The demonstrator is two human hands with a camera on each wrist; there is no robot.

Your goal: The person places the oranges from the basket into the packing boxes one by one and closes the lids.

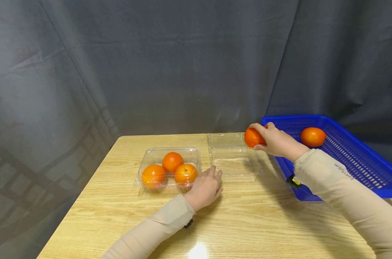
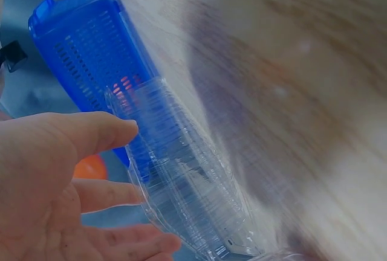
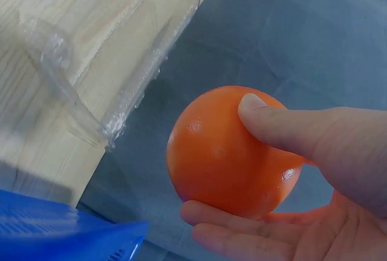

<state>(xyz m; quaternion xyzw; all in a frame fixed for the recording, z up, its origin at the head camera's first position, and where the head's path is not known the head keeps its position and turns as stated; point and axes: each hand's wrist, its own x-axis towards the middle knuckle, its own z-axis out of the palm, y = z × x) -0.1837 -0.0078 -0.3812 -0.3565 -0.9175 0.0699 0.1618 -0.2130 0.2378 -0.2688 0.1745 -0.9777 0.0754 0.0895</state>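
My right hand (image 1: 275,141) grips a smooth round orange (image 1: 253,138) above the back right part of an open clear plastic clamshell box (image 1: 234,162). In the right wrist view the thumb lies on one side of the orange (image 3: 224,152) and the fingers on the other. My left hand (image 1: 204,189) is low over the table, at the near left corner of that box, fingers loosely extended. In the left wrist view its fingertips are at the edge of the clear box (image 2: 187,182); whether they touch it I cannot tell. Nothing is in its grasp.
Left of the hands, another clear box (image 1: 147,158) holds three oranges (image 1: 172,162). A blue slotted basket (image 1: 351,158) stands at the right with one orange-red fruit (image 1: 313,137) visible inside. A grey curtain (image 1: 189,72) hangs behind the wooden table (image 1: 111,216).
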